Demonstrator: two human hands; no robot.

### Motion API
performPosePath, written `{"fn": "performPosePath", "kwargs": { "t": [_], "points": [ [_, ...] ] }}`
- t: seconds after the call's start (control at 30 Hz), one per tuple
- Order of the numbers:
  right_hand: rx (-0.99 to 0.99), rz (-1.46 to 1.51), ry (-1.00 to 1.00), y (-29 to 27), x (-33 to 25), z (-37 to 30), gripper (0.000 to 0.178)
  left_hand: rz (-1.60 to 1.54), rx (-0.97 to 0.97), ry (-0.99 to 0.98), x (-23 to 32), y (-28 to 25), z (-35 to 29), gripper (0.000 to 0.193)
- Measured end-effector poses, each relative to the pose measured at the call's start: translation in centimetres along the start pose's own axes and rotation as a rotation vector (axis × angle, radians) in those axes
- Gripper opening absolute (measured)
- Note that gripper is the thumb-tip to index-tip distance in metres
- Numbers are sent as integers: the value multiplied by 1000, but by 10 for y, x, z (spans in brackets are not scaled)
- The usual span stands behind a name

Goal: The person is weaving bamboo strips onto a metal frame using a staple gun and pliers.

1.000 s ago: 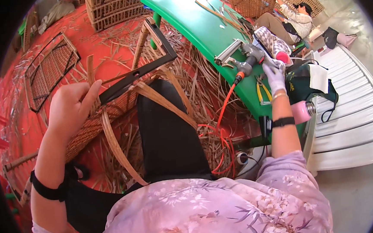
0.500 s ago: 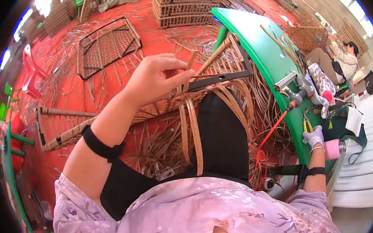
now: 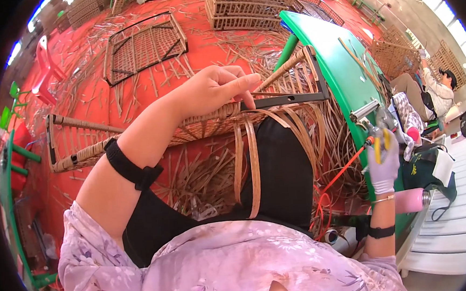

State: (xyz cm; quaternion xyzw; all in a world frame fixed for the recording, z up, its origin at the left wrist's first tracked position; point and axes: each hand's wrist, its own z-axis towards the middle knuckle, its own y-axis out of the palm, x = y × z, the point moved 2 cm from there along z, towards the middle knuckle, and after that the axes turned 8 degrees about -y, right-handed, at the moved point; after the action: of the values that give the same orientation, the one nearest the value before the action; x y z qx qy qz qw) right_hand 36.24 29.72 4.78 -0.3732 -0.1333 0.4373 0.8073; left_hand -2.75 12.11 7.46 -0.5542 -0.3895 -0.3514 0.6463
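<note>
A long woven basket frame (image 3: 199,127) with a black metal bar (image 3: 281,101) along its near right edge lies across my lap. At the wrapped rim, my left hand (image 3: 221,89) is closed, thumb pointing right and fingers curled down toward the bar. What its fingers hold, if anything, is hidden. A pale flat strip (image 3: 274,116) starts close beside its lower fingertip. Other strips (image 3: 252,166) hang from the frame over my black trousers. Gloved in white, my right hand (image 3: 383,162) grips yellow-handled pliers (image 3: 386,141) above the green table's near end.
A green table (image 3: 326,47) stands on the right, bearing a power tool (image 3: 375,127) with an orange hose (image 3: 343,169). Beside it are a pink bottle (image 3: 410,200) and a dark green bag (image 3: 429,172). Cut strips litter the red floor (image 3: 86,96). Another person (image 3: 437,93) sits at far right.
My right hand has lifted the pliers up from the table's edge. My left hand has shifted right along the rim, and the strip end that stood up beside its fingers no longer shows there.
</note>
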Motion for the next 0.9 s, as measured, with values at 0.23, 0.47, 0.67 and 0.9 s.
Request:
{"fn": "performPosePath", "kwargs": {
  "t": [0.23, 0.47, 0.67, 0.9],
  "points": [
    [-266, 128, -405, 41, -111, 59, 50, -25, 7, 10, -2, -2, 1, 50],
    [-381, 80, -486, 65, -135, 75, 49, -30, 23, -43, -4, -4, 4, 52],
    [-347, 32, -563, 69, -144, 79, 51, -7, 63, -60, -6, -4, 5, 54],
    [-329, -22, -613, 75, -144, 81, 45, -40, 120, -76, -11, -4, 9, 57]
  ]
}}
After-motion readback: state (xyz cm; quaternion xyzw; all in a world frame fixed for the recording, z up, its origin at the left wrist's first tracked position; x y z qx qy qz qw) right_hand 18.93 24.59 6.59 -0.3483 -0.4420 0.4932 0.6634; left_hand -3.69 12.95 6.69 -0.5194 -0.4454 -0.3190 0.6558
